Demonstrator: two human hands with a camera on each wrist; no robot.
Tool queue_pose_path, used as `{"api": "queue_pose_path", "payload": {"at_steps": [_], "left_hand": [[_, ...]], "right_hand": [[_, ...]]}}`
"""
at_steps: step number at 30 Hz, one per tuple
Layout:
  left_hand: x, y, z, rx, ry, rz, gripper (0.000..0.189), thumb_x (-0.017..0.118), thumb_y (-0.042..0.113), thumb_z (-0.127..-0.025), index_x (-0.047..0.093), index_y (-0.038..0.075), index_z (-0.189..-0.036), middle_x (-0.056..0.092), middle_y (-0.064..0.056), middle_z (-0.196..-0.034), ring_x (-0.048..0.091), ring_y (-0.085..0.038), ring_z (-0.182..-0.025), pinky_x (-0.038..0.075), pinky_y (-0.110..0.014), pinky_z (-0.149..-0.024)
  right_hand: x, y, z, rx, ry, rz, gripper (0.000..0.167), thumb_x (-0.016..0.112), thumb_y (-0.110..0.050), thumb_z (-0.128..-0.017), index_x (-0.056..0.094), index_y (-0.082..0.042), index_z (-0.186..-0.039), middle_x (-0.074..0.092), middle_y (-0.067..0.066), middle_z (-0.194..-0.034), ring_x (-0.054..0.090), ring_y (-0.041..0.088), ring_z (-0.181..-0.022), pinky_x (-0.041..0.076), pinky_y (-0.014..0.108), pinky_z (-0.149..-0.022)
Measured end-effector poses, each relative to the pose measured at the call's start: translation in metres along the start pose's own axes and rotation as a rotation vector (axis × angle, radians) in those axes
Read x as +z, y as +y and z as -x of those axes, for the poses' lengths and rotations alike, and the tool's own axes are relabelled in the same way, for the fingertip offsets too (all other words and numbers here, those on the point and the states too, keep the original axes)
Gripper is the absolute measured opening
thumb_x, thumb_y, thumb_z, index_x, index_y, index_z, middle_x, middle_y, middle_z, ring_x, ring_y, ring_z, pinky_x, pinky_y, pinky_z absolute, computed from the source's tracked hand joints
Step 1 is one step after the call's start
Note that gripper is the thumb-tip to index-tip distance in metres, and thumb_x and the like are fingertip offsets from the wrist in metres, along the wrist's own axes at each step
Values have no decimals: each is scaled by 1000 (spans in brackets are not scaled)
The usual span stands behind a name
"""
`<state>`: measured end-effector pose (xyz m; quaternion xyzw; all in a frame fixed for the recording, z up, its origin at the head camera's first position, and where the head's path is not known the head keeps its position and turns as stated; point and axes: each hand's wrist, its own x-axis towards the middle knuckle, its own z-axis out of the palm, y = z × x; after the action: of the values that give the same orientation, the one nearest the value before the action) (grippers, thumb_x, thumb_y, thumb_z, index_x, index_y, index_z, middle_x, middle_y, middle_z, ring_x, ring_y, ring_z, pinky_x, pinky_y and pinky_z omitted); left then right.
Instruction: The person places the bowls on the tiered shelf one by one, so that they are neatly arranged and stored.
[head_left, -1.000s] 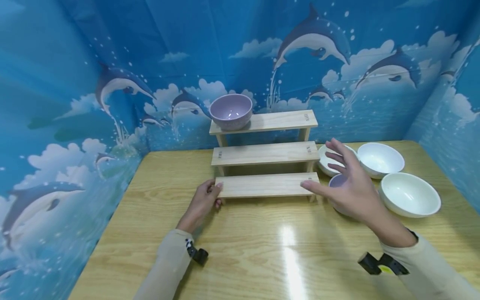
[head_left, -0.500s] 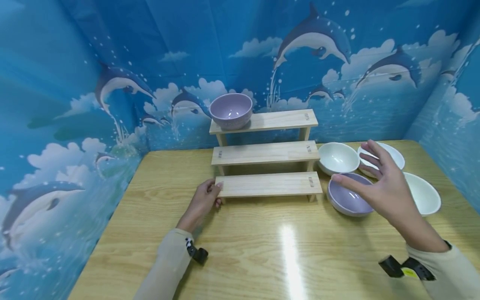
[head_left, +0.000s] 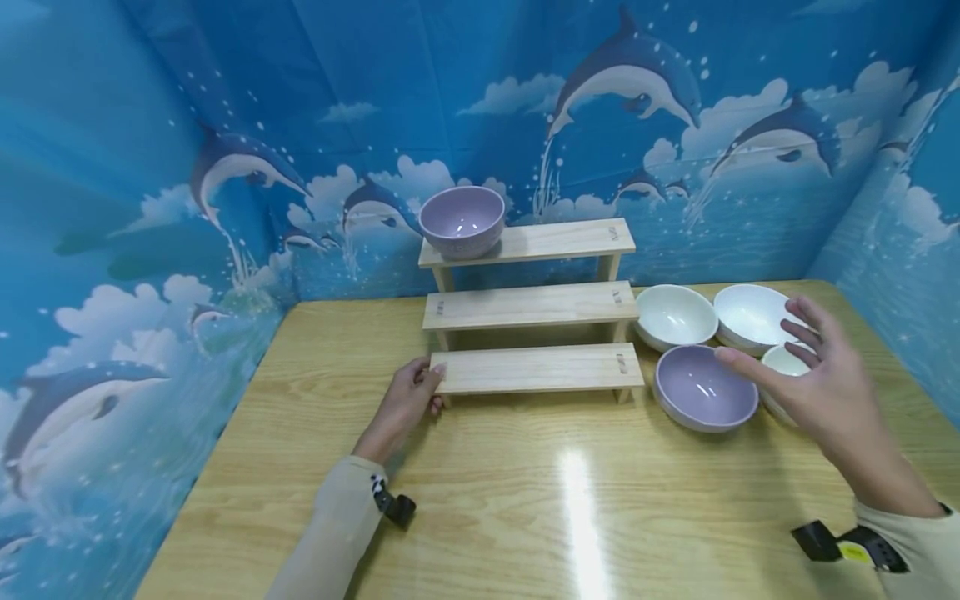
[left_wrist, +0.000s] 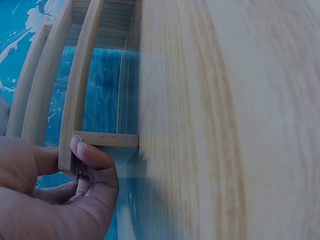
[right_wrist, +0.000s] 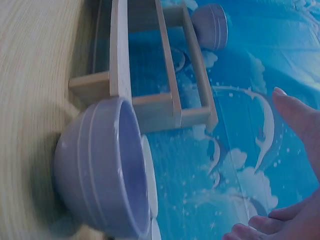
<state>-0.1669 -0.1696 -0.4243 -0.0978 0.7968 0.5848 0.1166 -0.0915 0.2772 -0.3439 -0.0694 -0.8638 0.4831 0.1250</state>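
A three-tier wooden step rack (head_left: pixel 532 308) stands at the back of the table. My left hand (head_left: pixel 405 404) grips the left end of its lowest step; in the left wrist view the thumb and curled fingers pinch the board's end (left_wrist: pixel 67 155). On the top step's left end sits a purple bowl (head_left: pixel 462 223). Above the bowls on the right, my right hand (head_left: pixel 832 383) hovers with fingers spread and holds nothing. Nearest it are a second purple bowl (head_left: pixel 705 390), also large in the right wrist view (right_wrist: pixel 100 170), and a white bowl (head_left: pixel 783 362) partly hidden behind the hand.
Two more white bowls stand behind, one (head_left: pixel 675 317) close to the rack's right side and one (head_left: pixel 752 317) farther right. A blue dolphin-print curtain (head_left: pixel 525 108) hangs right behind the table (head_left: pixel 480 500).
My right hand has moved right, away from the rack and past the lower purple bowl, uncovering it and the white bowls behind. The left hand has stayed on the lowest step.
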Motion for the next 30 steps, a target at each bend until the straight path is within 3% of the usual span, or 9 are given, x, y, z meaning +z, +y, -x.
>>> {"api": "queue_pose_path", "payload": {"at_steps": [5, 11, 20, 30], "left_hand": [[0, -1, -1, 7, -4, 5, 48, 50, 30, -109, 44, 5, -149, 58, -12, -102, 58, -16, -75, 52, -28, -63], [-1, -1, 0, 2, -6, 7, 47, 49, 30, -109, 43, 6, -149, 58, -12, -104, 58, -17, -76, 53, -29, -64], [0, 0, 1, 12, -7, 10, 47, 50, 29, -109, 44, 4, -149, 57, -12, -103, 58, -16, -76, 52, -29, -63], [-1, 0, 0, 21, -9, -9, 49, 50, 30, -109, 43, 5, -150, 58, -12, -103, 58, -17, -76, 52, -29, -64]], "right_hand": [[-4, 15, 0, 19, 62, -8, 102, 80, -22, -89, 12, -18, -164, 17, 13, -166, 23, 28, -151, 24, 25, -120], [-13, 30, -1, 70, 85, 7, 101, 77, -27, -92, 7, -19, -164, 11, 12, -168, 16, 36, -152, 17, 52, -123], [-25, 49, -3, 178, 114, 58, 106, 75, -36, -92, -1, -16, -163, 3, 17, -168, 9, 51, -149, 18, 70, -113], [-36, 69, -3, 221, 125, 102, 108, 74, -37, -92, -4, -6, -162, 1, 23, -166, 8, 50, -149, 17, 70, -113]]}}
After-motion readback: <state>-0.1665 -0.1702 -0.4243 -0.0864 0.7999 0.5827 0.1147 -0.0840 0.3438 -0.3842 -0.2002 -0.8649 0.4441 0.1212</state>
